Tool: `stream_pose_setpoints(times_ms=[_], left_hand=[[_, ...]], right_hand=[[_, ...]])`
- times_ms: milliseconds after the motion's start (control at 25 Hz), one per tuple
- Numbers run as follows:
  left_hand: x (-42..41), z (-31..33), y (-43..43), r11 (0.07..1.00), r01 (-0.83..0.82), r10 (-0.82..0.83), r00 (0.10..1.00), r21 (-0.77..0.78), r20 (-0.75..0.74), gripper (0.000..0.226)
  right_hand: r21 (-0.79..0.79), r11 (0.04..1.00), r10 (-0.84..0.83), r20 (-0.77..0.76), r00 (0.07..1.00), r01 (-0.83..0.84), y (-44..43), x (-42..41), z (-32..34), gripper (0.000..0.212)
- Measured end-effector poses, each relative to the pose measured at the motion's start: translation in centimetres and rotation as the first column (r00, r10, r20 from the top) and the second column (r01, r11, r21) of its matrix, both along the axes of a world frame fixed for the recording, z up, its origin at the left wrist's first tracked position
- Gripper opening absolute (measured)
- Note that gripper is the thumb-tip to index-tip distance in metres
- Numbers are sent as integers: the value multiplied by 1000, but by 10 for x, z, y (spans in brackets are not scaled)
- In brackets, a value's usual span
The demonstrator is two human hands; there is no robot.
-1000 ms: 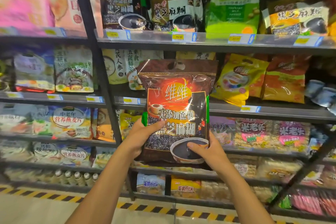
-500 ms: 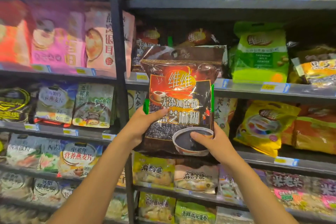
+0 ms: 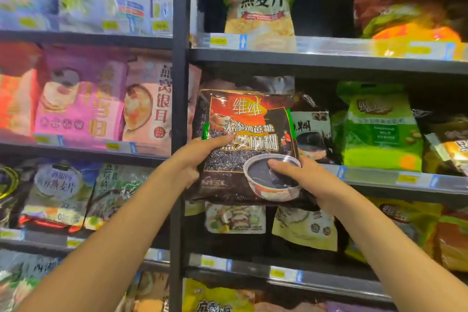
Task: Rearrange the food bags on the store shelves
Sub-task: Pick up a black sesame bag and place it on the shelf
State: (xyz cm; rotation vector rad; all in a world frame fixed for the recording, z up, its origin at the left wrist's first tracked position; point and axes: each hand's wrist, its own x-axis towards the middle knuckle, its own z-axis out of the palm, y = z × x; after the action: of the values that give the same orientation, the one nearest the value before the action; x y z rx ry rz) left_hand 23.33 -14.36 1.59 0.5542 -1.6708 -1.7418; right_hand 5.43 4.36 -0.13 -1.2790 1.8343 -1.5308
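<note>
I hold a dark brown and red food bag (image 3: pixel 250 121) with a bowl of black paste printed on it, upright in front of the shelf. My left hand (image 3: pixel 200 152) grips its lower left edge, thumb on the front. My right hand (image 3: pixel 298 175) grips its lower right corner, thumb over the printed bowl. The bag's lower edge hangs below the shelf lip (image 3: pixel 379 178), just right of the dark upright post (image 3: pixel 178 114). Another dark bag (image 3: pixel 312 126) stands right behind it, partly hidden.
A green bag (image 3: pixel 379 126) stands to the right on the same shelf. Pink bags (image 3: pixel 83 99) fill the left bay. An oat bag (image 3: pixel 260 10) sits on the shelf above. More bags (image 3: pixel 235 218) lie on the shelves below.
Both hands have lifted the bag higher and pushed it toward the shelf with the dark and green bags. The view has tilted upward, so higher shelves show.
</note>
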Motion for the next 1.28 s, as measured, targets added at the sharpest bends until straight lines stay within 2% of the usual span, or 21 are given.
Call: stream_pose_setpoints(times_ms=[40,240,320,400,600,800,880,1000,1120,1200,1280], left_hand=[[-2,7,-9,1000,-9,9,1000,5,23,86],[-6,45,-32,999,-10,14,995,-40,97,42],[-9,57,-44,999,-21,24,996,-42,91,34],[-13,66,-52,999,-27,31,994,-48,101,38],[-29,73,-66,998,-24,31,993,-65,115,36],[-50,77,-85,988,-73,96,982,-137,164,54],[-57,73,-93,969,-115,155,972,-217,176,60],[-62,59,-98,885,-183,281,943,-429,177,56],[-57,42,-92,780,-223,391,903,-584,178,75],[-45,31,-79,666,-242,422,902,-706,89,79],[-29,19,-63,482,-255,455,890,-838,-9,62]], right_hand=[[29,1000,3,-6,1000,-3,-7,-3,10,39],[159,987,-14,0,1000,14,-45,-20,49,69],[179,983,-50,-11,999,51,-60,-23,62,70],[185,980,-67,-7,998,67,-73,-29,72,55],[156,986,-61,2,998,60,-99,-53,71,56],[114,993,-50,71,996,42,-125,-71,56,57],[111,993,-44,86,995,34,-133,-72,49,52],[132,991,-39,95,995,27,-142,-71,37,53],[181,984,-11,34,999,4,-147,-74,36,74],[218,976,20,-61,998,-6,-148,-80,38,85],[261,965,85,-178,980,-36,-144,-81,40,78]])
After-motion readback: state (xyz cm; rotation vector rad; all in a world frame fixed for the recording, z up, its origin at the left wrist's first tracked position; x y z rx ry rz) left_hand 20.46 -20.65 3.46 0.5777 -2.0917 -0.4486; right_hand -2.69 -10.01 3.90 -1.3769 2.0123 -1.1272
